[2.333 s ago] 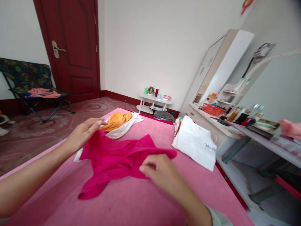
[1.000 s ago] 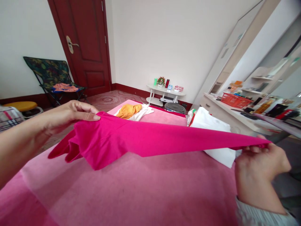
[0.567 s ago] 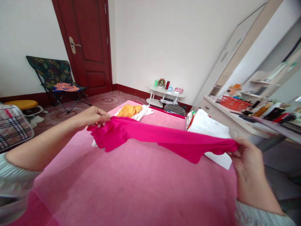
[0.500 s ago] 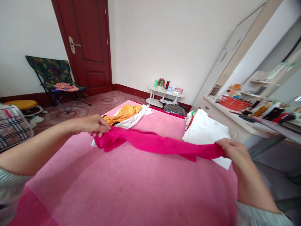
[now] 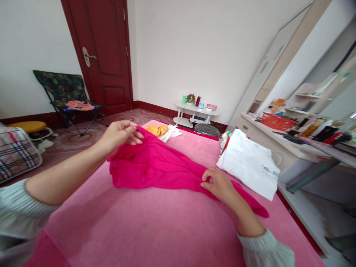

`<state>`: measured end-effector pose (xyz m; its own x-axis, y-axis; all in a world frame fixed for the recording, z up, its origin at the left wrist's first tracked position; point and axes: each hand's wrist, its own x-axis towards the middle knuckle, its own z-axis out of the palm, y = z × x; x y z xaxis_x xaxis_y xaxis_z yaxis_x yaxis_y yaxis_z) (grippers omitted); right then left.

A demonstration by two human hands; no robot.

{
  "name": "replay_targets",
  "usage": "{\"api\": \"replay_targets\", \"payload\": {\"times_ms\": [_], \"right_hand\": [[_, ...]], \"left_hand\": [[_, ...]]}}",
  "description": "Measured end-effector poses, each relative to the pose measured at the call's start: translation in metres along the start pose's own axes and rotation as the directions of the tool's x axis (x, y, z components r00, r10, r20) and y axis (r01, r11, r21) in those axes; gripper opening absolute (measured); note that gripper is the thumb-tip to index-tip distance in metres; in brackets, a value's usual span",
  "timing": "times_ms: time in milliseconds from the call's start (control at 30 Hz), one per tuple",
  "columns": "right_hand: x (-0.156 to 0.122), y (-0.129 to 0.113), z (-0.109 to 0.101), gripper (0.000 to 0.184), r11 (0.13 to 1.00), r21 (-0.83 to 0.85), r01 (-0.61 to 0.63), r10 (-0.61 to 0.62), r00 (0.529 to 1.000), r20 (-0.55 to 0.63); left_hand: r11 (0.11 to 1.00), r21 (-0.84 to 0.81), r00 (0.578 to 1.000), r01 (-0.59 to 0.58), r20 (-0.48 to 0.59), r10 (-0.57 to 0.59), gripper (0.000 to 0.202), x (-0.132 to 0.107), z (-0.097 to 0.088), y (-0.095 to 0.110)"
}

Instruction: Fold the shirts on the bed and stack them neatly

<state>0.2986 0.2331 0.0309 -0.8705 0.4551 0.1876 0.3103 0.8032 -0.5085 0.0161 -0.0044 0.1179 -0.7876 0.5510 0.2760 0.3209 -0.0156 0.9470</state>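
Note:
A bright pink garment (image 5: 158, 167) lies stretched across the pink bed cover (image 5: 155, 230), wide at the left and narrowing to the right. My left hand (image 5: 119, 135) pinches its upper left edge and holds that end raised. Bent over the narrower part, my right hand (image 5: 219, 185) has thumb and fingers closed on the cloth, while the tail of the garment runs on beneath my wrist to the right. Part of an orange garment (image 5: 157, 130) and a white one (image 5: 172, 132) show behind the pink cloth.
A folded white T-shirt (image 5: 247, 163) lies on the bed's right side, over other folded clothes. To the right stands a dresser with a red basket (image 5: 278, 121) and bottles. A folding chair (image 5: 68, 92) and a low table (image 5: 196, 109) stand beyond the bed.
My left hand has risen and moved slightly right with its end of the garment. My right hand has left the far right end and moved left along the cloth. The garment is spread wider.

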Motion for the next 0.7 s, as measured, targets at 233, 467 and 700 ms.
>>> {"api": "replay_targets", "payload": {"times_ms": [233,467,700], "right_hand": [[-0.014,-0.027,-0.064,0.021,0.836,0.533,-0.130,0.097,0.991,0.089],[-0.012,-0.026,-0.067,0.021,0.805,0.590,-0.065,0.216,0.958,-0.190],[-0.012,-0.015,-0.079,0.020,0.714,0.674,0.187,0.409,0.669,-0.620]], "left_hand": [[0.888,0.288,0.931,-0.357,0.032,0.364,0.046,0.034,0.023,-0.024],[0.742,0.425,0.708,-0.519,0.700,0.095,0.079,-0.084,0.062,-0.047],[0.862,0.412,0.603,-0.295,0.780,-0.167,0.031,-0.139,0.024,0.000]]}}
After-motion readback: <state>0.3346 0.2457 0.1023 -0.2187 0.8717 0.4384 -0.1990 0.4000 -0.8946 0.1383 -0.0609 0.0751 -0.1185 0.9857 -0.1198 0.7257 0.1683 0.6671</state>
